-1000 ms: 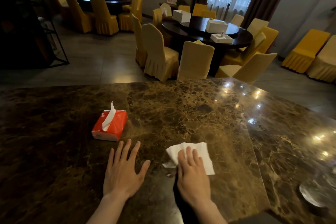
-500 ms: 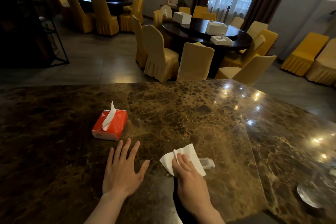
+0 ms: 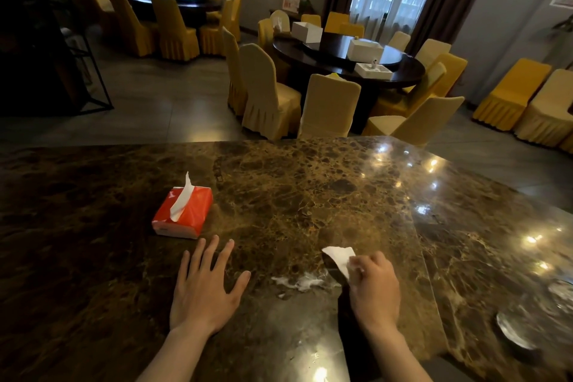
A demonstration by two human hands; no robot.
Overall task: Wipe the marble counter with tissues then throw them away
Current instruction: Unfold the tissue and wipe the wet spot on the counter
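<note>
The brown marble counter fills the lower half of the view. My right hand is closed around a white tissue, which is lifted at an angle off the stone; only its upper corner shows past my fingers. A pale wet smear lies on the counter just left of that hand. My left hand rests flat on the counter with fingers spread, holding nothing. A red tissue pack with one white tissue sticking up sits just beyond my left hand.
A shallow glass dish sits near the counter's right front edge. Beyond the counter's far edge stand cloth-covered chairs around a dark round table carrying white boxes. A black metal rack is at the far left.
My right hand has gathered the flat tissue into its grip and raised it off the counter, moving to the right. The wet smear is now uncovered. My left hand has stayed put.
</note>
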